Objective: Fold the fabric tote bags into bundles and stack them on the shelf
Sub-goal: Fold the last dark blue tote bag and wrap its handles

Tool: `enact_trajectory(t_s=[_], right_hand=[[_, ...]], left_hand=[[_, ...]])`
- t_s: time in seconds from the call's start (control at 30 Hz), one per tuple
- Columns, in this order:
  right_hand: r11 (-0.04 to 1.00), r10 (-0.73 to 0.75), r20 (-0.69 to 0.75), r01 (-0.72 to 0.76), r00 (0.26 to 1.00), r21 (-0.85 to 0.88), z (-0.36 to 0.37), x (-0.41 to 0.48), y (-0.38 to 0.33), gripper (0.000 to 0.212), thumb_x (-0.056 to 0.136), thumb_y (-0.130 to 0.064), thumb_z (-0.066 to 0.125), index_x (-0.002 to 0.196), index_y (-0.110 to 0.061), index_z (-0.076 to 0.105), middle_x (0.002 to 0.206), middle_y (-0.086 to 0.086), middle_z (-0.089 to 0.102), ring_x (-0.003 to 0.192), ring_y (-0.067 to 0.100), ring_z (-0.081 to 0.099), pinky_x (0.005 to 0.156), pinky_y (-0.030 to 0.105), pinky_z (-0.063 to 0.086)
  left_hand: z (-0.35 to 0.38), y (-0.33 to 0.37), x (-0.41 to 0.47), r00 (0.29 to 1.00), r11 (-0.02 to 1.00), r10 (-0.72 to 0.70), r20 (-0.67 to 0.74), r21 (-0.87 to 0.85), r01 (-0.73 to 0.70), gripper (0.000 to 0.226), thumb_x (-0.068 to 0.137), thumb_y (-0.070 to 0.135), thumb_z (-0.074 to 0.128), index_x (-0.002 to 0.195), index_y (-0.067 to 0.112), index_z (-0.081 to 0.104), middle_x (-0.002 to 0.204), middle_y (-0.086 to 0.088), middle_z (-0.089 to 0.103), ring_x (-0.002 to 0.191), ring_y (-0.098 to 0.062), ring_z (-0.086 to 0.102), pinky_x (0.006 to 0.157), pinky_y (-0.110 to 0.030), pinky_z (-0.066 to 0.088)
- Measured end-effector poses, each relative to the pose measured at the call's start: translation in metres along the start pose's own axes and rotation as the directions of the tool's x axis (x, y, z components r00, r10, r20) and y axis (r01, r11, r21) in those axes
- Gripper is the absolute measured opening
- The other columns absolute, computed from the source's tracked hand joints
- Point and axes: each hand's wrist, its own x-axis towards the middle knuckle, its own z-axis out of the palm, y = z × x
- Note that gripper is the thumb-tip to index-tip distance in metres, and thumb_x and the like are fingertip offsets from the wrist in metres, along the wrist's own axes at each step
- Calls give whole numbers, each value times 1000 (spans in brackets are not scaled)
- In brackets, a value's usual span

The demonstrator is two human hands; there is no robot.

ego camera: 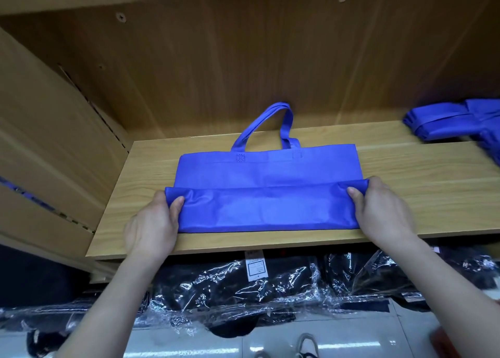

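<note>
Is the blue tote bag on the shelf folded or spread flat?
Partly folded: the tote bag has its lower part turned up over the body; left hand and right hand pinch the fold's ends.

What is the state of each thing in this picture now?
blue tote bag: flat on the shelf, bottom folded up, handles toward the back.
left hand: pinches the fold's left end.
right hand: pinches the fold's right end.
folded blue bags: lying at the shelf's right rear.
black goods: wrapped in clear plastic, below the shelf.
</note>
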Motion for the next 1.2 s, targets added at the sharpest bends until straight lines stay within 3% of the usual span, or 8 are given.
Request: enact_trajectory(t_s=[0.3,0.4,0.5,0.63,0.77,0.97,1.1,1.2], right_hand=[[997,23,-43,-26,999,-69,2,-4,-1,47,96,-42,47,129,-8,42,123,15,42,94,42,57,67,43,41],[972,-229,-151,215,962,-98,5,-5,1,47,88,-15,61,133,-17,48,132,14,42,113,37,47,82,51,46],[804,-586,17,584,810,-112,8,3,11,62,69,8,48,125,-16,62,132,11,58,120,33,57,92,46,50],[742,-632,325,670,704,-10,-4,6,24,64,93,-55,22,150,-26,27,157,-12,19,146,4,17,119,24,11],[656,-629,479,749,613,-96,-12,7,33,90,78,-84,26,146,-39,-14,149,-26,-24,139,-8,-22,111,12,-16],[697,-698,397,694,596,182,-29,-5,49,71,78,-33,59,144,-40,32,150,-25,25,138,-16,12,112,6,7],[800,-573,432,361,696,479,-38,-3,49,51,83,-5,71,121,-38,63,130,-25,55,124,-15,43,105,5,27],[788,-458,410,147,788,598,-41,7,44,33,78,-2,76,100,-28,73,108,-12,72,95,-7,64,85,6,44]], left_hand=[[7,-4,-2,998,997,23,-65,-77,-28,33,93,36,57,118,15,50,114,-11,56,97,-37,54,75,-46,44],[9,-9,8,916,915,387,-108,-77,-396,29,90,15,59,118,20,62,120,-7,57,108,-34,51,84,-51,47],[8,-20,15,799,798,593,99,-203,-567,42,93,40,38,122,27,65,134,8,58,131,-19,48,109,-38,37],[3,-35,13,666,756,623,409,-100,-646,79,81,83,19,149,44,7,155,28,-7,145,4,-13,120,-26,-3],[-5,-36,13,666,766,603,438,-84,-638,85,72,93,15,145,51,-2,154,28,-14,142,7,-18,119,-24,-5],[-15,-58,-17,590,692,699,404,-176,-700,92,72,32,61,151,42,15,158,25,9,145,6,5,118,-21,8],[-26,-59,-23,788,800,526,320,-500,-331,63,78,-10,69,121,35,65,127,27,59,120,11,50,99,-4,33],[-35,-37,-19,881,664,282,380,-740,107,28,88,-9,57,87,13,74,87,15,72,72,9,64,68,-2,45]])
